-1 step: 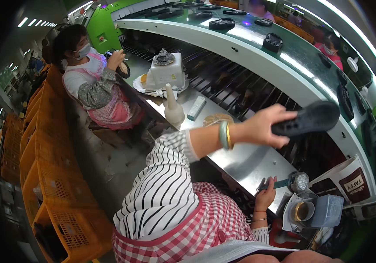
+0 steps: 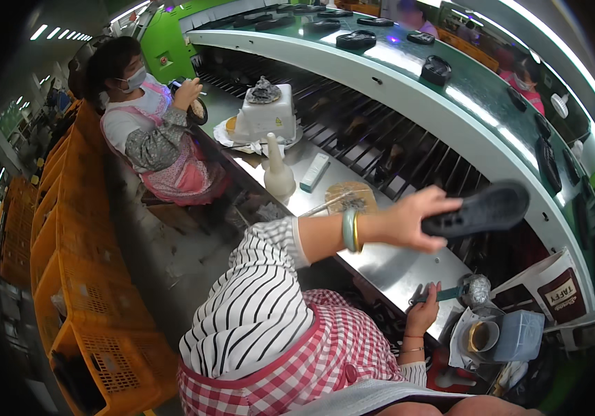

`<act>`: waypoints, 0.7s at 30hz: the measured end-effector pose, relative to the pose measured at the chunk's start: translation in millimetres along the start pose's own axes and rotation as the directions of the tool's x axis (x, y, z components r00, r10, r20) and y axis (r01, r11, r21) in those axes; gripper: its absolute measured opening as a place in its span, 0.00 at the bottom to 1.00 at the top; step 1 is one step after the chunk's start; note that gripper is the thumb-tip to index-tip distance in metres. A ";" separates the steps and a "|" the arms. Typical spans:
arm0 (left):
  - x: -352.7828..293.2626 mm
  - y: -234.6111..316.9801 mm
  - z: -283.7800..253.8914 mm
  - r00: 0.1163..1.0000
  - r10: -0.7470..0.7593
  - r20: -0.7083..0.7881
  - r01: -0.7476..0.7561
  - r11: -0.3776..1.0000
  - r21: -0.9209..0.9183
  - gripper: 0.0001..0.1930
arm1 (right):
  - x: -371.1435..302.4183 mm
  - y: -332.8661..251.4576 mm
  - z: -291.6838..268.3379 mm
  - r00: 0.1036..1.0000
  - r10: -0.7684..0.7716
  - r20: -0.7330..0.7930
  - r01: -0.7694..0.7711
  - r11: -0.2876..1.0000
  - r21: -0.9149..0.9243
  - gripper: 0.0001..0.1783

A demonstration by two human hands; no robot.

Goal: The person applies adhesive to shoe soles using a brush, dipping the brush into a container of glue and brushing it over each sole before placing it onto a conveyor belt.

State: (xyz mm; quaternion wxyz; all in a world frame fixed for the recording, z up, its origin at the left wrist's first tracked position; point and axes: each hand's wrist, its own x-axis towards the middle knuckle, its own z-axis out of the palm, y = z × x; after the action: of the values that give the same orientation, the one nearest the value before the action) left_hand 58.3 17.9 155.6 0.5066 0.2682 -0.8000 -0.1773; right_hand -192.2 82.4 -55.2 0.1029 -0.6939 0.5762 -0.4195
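My left hand [image 2: 412, 218], reaching across from a striped sleeve, grips one end of a black shoe sole [image 2: 481, 210]. The sole is held in the air over the gap between the metal bench and the conveyor, slightly blurred. Lower down, at the bench's near edge, my right hand [image 2: 423, 315] has its fingers closed around a slim dark tool [image 2: 418, 294]; its exact kind does not show. A green strip [image 2: 450, 293] lies beside those fingers, running toward a foil-wrapped round object [image 2: 476, 288].
A curved conveyor [image 2: 380, 59] carries several black soles. On the bench [image 2: 380, 267] stand a white squeeze bottle [image 2: 278, 173], a whetstone-like block [image 2: 315, 172], a round brown board [image 2: 349, 197] and a cup [image 2: 481, 336]. A co-worker [image 2: 151, 132] sits left, near orange crates [image 2: 113, 360].
My left hand has moved a little left and down with the sole. More of the round brown board shows past my forearm. My right hand stays in place.
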 end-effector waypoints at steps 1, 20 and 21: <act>-31.3 -3.0 13.6 0.996 -0.069 0.053 0.071 0.997 -0.024 0.40 | -2.2 9.0 2.5 1.000 -0.004 -0.026 0.004 1.000 -0.002 0.23; -160.3 -88.7 94.8 0.321 -0.601 0.732 0.533 -0.525 -0.664 0.25 | -7.4 5.4 -5.2 0.999 -0.021 0.025 0.029 0.919 -0.393 0.28; -157.0 -84.9 94.8 0.276 -0.635 0.722 0.535 -0.523 -0.664 0.25 | -6.5 3.8 -6.7 0.999 -0.026 0.040 0.039 0.926 -0.375 0.28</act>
State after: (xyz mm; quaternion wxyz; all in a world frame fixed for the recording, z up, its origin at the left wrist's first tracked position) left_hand 47.4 47.3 -44.0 0.3417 0.2970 -0.0963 -0.8864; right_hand -199.5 89.3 -56.4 -0.0289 -0.7172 0.6324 -0.2913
